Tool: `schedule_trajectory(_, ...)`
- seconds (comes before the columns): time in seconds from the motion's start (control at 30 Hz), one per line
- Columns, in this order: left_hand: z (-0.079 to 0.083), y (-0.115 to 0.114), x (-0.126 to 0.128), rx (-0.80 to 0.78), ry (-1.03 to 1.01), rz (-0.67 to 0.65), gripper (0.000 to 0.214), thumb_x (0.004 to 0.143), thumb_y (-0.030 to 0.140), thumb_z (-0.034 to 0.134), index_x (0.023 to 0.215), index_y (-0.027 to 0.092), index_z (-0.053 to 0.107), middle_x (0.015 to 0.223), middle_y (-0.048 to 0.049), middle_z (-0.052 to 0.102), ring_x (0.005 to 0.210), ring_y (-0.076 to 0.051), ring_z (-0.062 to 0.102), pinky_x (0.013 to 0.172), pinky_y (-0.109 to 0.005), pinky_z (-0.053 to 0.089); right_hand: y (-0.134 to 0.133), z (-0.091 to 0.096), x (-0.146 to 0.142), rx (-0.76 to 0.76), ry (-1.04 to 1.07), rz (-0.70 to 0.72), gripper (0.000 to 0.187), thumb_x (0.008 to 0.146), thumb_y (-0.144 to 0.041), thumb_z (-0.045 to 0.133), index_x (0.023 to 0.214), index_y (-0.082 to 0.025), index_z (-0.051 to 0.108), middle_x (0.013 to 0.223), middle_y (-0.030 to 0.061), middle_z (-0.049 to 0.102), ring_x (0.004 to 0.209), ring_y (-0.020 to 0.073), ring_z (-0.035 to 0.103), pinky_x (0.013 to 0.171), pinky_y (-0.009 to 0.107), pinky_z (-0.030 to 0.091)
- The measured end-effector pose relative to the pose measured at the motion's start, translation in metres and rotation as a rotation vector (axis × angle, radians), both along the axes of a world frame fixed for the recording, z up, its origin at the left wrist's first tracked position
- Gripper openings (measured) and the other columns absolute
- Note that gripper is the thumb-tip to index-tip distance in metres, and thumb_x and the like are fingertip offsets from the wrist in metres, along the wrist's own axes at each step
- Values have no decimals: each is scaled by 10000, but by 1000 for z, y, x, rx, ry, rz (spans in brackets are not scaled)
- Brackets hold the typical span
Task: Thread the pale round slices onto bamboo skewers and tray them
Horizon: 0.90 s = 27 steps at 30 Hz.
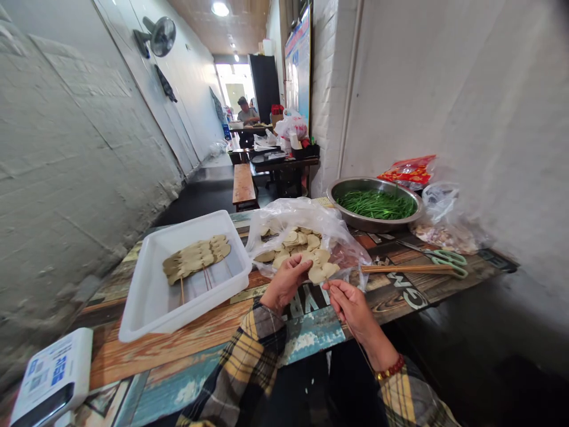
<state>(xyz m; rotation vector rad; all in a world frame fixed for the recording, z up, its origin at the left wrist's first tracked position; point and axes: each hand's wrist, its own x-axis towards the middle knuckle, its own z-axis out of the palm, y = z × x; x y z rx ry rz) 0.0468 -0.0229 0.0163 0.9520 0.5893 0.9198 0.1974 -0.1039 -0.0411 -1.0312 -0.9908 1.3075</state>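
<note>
At a plank-patterned table (186, 350) in a narrow room, seen in the head view, a person in plaid sleeves works pale slices (323, 272) onto a thin skewer (359, 345). The left hand (288, 281) pinches the slices between thumb and fingers just in front of a clear plastic bag (349, 242). The right hand (349, 303), a red beaded bracelet (391, 367) at its wrist, has its fingers closed around the skewer, which meets the lower edge of the slices; how far it runs in cannot be told.

Behind the hands, a loose pile of slices (296, 239) lies in the bag. To the left, a white tray (146, 323) holds skewered slices (195, 261) lying side by side, their sticks pointing toward the person. A white box (56, 370) with blue print stands at the table's near left corner.

To the right, a metal basin (377, 224) holds long green stalks (376, 204); near it lie green-handled scissors (450, 257), a bundle of sticks (404, 269) and a filled clear bag (444, 222), with a red packet (408, 170) behind. Deeper in the room, past a wooden bench (244, 184), another person (247, 114) sits at a table, beyond a wall-mounted fan (162, 37).
</note>
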Motion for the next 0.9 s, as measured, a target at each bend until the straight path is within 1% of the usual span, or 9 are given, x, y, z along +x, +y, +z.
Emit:
schedule_trajectory(0.07,-1,1,0,-20,-25,9,288,685,380,780,734,131,645,685,-2,625,604,-91,565,598,-208,443,0,-1,0,2,6,-9,358,843,-493,614,935,-148,646,472,-92,416,352,27,276,330,137,199)
schedule_trajectory(0.2,-3,3,0,-79,-88,92,371,722,454,734,910,137,691,844,-55,696,703,-143,635,648,-248,491,-1,5,-4,-2,39,-15,371,830,-496,629,941,-142,646,471,-97,405,359,26,260,332,136,190)
schedule_trajectory(0.33,-5,3,-1,-132,-169,73,435,788,500,652,1003,124,682,931,-103,716,819,-201,670,741,-296,517,0,12,-18,4,62,15,382,812,-510,646,904,-139,645,462,-97,399,363,26,246,334,139,181)
schedule_trajectory(0.47,-5,2,-5,-172,-265,61,452,825,516,597,1072,143,664,988,-109,715,922,-237,670,834,-344,511,4,10,-31,16,59,6,408,802,-538,646,902,-143,644,458,-97,398,362,32,250,331,141,182)
schedule_trajectory(0.57,-4,2,-6,-161,-286,68,402,793,455,660,1043,141,673,963,-104,720,908,-244,674,824,-350,516,9,6,-37,4,56,-9,417,795,-550,648,900,-146,640,465,-96,397,373,36,252,334,140,195)
schedule_trajectory(0.7,-3,2,-4,-82,-253,87,290,707,304,762,908,106,697,877,-106,727,832,-234,681,774,-319,516,12,4,-43,7,1,-46,437,791,-566,641,910,-146,642,470,-89,409,373,42,276,337,148,208)
schedule_trajectory(0.8,-5,3,-3,-61,-226,114,283,680,302,782,858,97,701,828,-107,726,779,-223,680,728,-303,511,13,4,-46,28,-80,-80,476,801,-592,602,932,-138,651,468,-79,430,360,51,311,339,162,230)
schedule_trajectory(0.9,-8,6,-4,-59,-210,181,308,654,322,797,841,97,702,790,-99,724,733,-207,675,692,-291,506,11,3,-44,37,-198,-82,507,831,-589,555,1017,-129,657,491,-61,475,350,65,353,350,183,264)
